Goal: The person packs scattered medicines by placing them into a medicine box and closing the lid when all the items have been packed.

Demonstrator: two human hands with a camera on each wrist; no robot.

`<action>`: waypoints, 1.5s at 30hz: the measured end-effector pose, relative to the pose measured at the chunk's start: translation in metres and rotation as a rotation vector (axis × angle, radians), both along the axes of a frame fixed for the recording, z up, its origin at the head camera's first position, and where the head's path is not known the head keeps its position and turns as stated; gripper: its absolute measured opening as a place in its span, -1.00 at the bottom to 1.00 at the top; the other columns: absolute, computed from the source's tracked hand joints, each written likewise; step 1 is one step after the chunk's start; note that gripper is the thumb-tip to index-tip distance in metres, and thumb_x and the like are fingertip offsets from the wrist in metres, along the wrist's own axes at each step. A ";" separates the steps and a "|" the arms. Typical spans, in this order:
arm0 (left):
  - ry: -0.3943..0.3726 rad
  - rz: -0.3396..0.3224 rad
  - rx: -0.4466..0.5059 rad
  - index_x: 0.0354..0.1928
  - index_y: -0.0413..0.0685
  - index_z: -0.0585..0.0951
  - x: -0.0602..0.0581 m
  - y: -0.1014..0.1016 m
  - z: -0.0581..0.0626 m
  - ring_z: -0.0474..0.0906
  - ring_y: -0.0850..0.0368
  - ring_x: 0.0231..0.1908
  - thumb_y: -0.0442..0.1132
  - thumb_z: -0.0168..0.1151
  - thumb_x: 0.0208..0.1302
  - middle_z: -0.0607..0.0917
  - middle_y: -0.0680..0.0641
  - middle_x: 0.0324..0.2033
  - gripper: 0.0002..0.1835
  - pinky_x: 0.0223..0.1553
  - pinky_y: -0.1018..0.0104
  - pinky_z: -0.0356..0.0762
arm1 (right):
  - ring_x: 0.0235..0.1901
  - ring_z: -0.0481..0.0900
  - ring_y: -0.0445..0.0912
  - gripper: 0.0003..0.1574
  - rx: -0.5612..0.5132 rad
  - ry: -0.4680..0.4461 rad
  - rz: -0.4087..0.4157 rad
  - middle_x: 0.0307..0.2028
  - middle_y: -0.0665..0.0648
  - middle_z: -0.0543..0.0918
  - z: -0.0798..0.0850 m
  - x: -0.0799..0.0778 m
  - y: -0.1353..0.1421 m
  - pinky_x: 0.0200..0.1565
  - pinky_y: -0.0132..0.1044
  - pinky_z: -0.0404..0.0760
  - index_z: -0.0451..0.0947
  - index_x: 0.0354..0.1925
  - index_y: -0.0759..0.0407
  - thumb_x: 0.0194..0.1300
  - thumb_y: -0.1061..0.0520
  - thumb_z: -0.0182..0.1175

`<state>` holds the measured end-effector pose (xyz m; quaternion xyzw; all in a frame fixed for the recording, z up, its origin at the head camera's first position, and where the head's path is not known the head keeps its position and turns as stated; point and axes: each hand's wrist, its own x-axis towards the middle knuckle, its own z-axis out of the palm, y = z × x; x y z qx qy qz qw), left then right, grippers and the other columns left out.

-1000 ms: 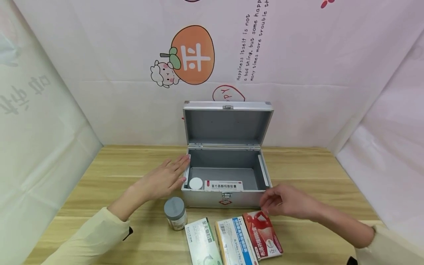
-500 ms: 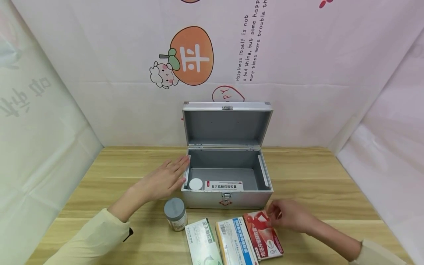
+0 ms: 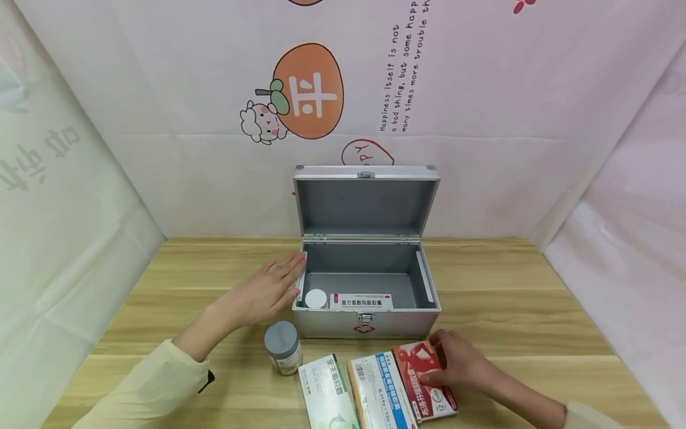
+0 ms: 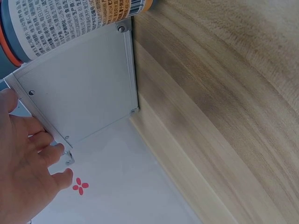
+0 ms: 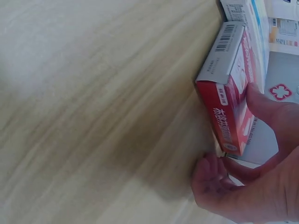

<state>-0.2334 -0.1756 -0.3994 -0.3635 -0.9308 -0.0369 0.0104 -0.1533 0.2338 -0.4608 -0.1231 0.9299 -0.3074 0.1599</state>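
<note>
A silver first-aid case (image 3: 329,323) stands with its lid up, holding a white-capped bottle (image 3: 316,299) and a white medicine box (image 3: 361,301). My left hand (image 3: 262,293) rests on the case's left rim, fingers extended; the left wrist view shows this hand (image 4: 28,163) along the rim. My right hand (image 3: 463,364) pinches a red medicine box (image 3: 420,375) lying in front of the case. In the right wrist view, the thumb lies on the red box's (image 5: 224,109) printed face, with the index finger at its end and the other fingers curled. The box lies on the table.
A grey-lidded jar (image 3: 283,345) stands in front of the case's left corner. A green-white medicine box (image 3: 328,390) and a blue-white one (image 3: 380,390) lie left of the red box. A printed cloth (image 3: 214,190) hangs behind the wooden table (image 3: 482,274).
My right hand has moved from the case's front right corner down to the red box, and the thumb has come onto its face. The left hand has stayed on the rim.
</note>
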 end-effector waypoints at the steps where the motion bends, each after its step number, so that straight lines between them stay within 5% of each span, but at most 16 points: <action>1: -0.001 0.000 0.000 0.56 -0.18 0.03 0.000 0.000 0.000 -0.01 -0.10 0.56 0.05 -0.20 0.59 0.01 -0.17 0.58 -0.31 0.50 -0.17 0.08 | -0.25 0.52 -0.11 -0.14 0.002 0.004 -0.006 -0.21 0.12 0.58 -0.001 0.000 0.000 -0.28 -0.34 0.56 0.46 0.03 0.39 -0.09 -0.05 0.60; 15: 0.002 -0.004 0.025 0.55 -0.24 0.07 0.002 0.000 0.000 0.03 -0.12 0.55 0.02 -0.17 0.58 0.04 -0.20 0.57 -0.32 0.48 -0.21 0.11 | -0.14 0.55 -0.06 -0.04 0.013 -0.092 -0.041 -0.11 0.17 0.56 0.006 -0.002 0.000 -0.09 -0.12 0.62 0.39 0.21 0.42 -0.08 0.11 0.59; 23: 0.010 -0.009 0.024 0.55 -0.22 0.06 0.003 -0.001 0.000 0.06 -0.13 0.54 0.02 -0.17 0.58 0.05 -0.21 0.57 -0.32 0.47 -0.22 0.13 | -0.16 0.45 -0.04 0.20 0.098 0.027 -0.072 -0.10 0.23 0.46 0.002 0.011 -0.011 -0.11 -0.13 0.55 0.36 0.24 0.48 -0.19 -0.15 0.63; 30: 0.006 -0.013 0.019 0.55 -0.22 0.06 0.002 0.000 0.001 0.04 -0.13 0.55 0.03 -0.18 0.59 0.04 -0.20 0.57 -0.32 0.47 -0.23 0.12 | -0.08 0.40 0.05 0.25 0.144 0.058 -0.122 -0.04 0.28 0.44 -0.001 0.015 -0.018 -0.04 -0.03 0.52 0.35 0.23 0.48 -0.25 -0.17 0.65; 45: 0.005 -0.010 0.016 0.55 -0.22 0.06 0.002 0.000 0.000 0.04 -0.11 0.55 0.04 -0.19 0.59 0.03 -0.18 0.57 -0.32 0.48 -0.20 0.11 | -0.10 0.46 0.01 0.12 -0.034 0.019 -0.209 -0.03 0.28 0.46 -0.002 0.021 -0.024 -0.10 -0.17 0.53 0.37 0.16 0.42 -0.36 0.11 0.67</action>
